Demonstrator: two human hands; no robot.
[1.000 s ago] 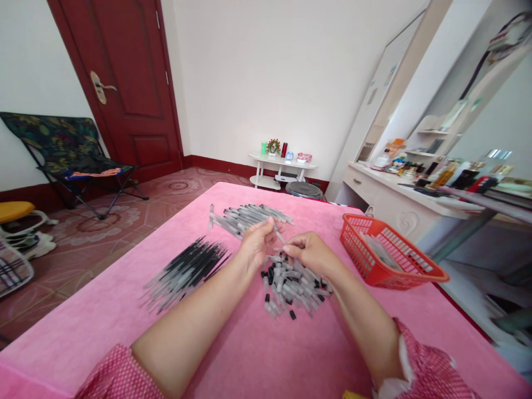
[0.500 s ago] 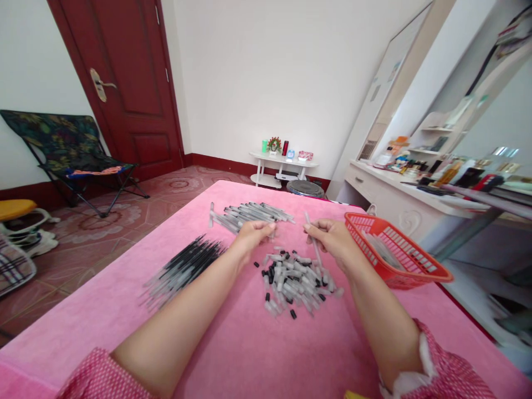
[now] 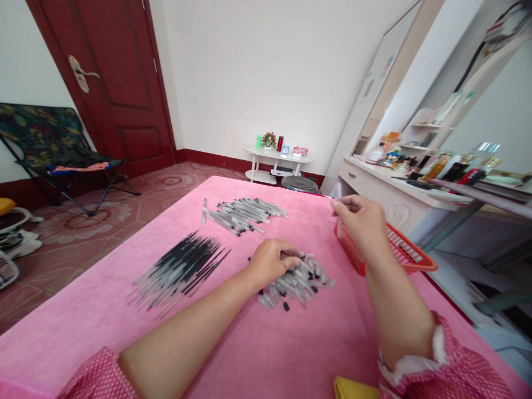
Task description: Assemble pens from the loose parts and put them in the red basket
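Note:
My left hand (image 3: 274, 261) rests over the near-left side of a loose pile of pen caps and small black plugs (image 3: 297, 285), thumb and fingers curved and somewhat apart above the pieces. My right hand (image 3: 361, 219) is raised above the left end of the red plastic basket (image 3: 409, 252), its fingers bent together. Whatever it may hold is hidden behind the fingers. Clear pen barrels (image 3: 243, 213) lie in a heap farther back. On the left, black ink refills (image 3: 183, 269) are spread in a slanted bundle.
A pink cloth (image 3: 233, 343) covers the table. At its front edge lies something yellow (image 3: 355, 388). A dresser with bottles (image 3: 449, 169) stands on the right, a low white stand (image 3: 276, 158) at the back. To the left are a folding chair (image 3: 62, 149) and a red door (image 3: 112, 83).
My right hand has moved right and up from the cap pile to above the basket; the pen barrel it held no longer shows clearly. My left hand has come down onto the caps.

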